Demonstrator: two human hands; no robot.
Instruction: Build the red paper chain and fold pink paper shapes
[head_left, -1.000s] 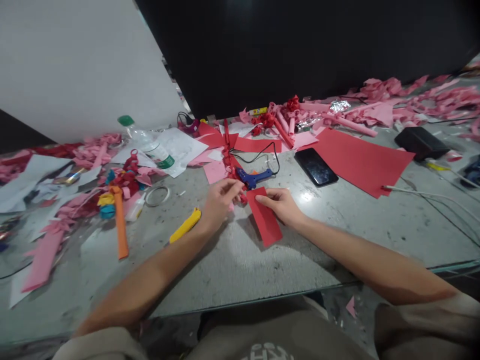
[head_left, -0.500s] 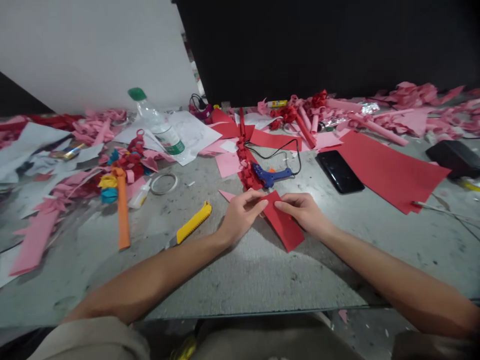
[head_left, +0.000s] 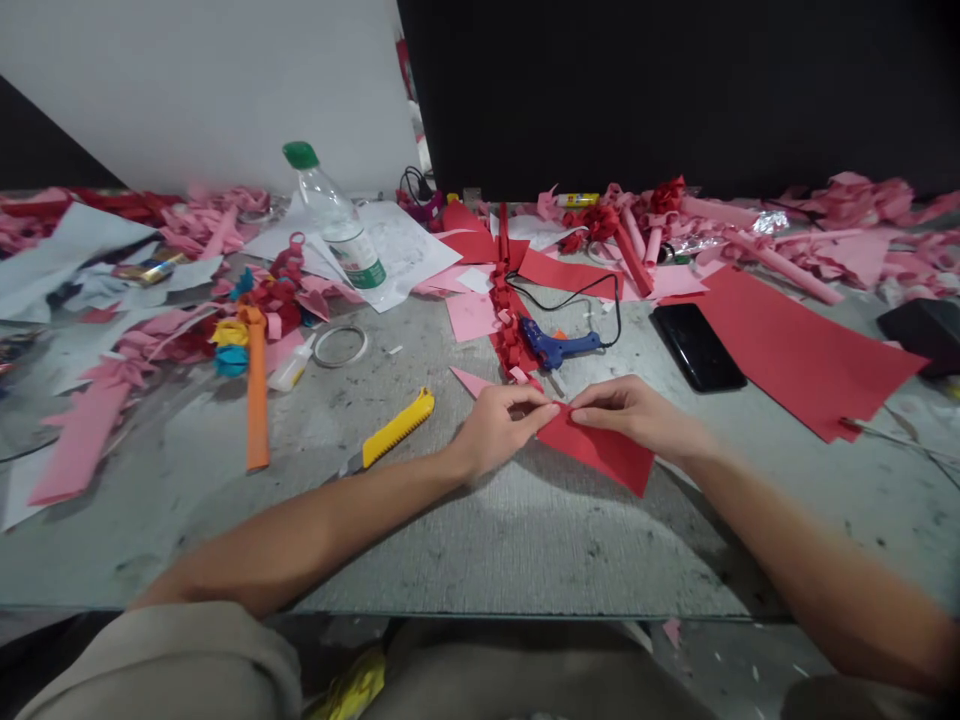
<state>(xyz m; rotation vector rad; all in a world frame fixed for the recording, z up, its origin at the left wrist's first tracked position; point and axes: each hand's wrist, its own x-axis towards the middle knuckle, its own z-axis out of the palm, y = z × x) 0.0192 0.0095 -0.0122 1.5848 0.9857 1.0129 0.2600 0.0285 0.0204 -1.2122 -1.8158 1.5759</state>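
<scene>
A small red paper piece [head_left: 600,450] is pinched at its upper left end between my left hand [head_left: 506,425] and my right hand [head_left: 634,415], and its free end points to the lower right. Both hands have thumb and fingers pressed on it, close together. Just behind them lie a blue glue gun [head_left: 559,345] with a black cord and a strip of curled red paper [head_left: 510,335]. A yellow utility knife [head_left: 397,428], blade out, rests left of my left hand. The tip of a pink paper scrap [head_left: 469,380] shows beside that hand.
A black phone [head_left: 697,347] and a large red sheet [head_left: 810,350] lie to the right. At the left are a tape ring [head_left: 340,347], an orange paper strip [head_left: 257,400] and a tilted plastic bottle [head_left: 349,245]. Pink scraps line the back.
The red paper piece has swung so its free end lies farther right and it is more level. My right hand has shifted a little right. The whole view has shifted slightly.
</scene>
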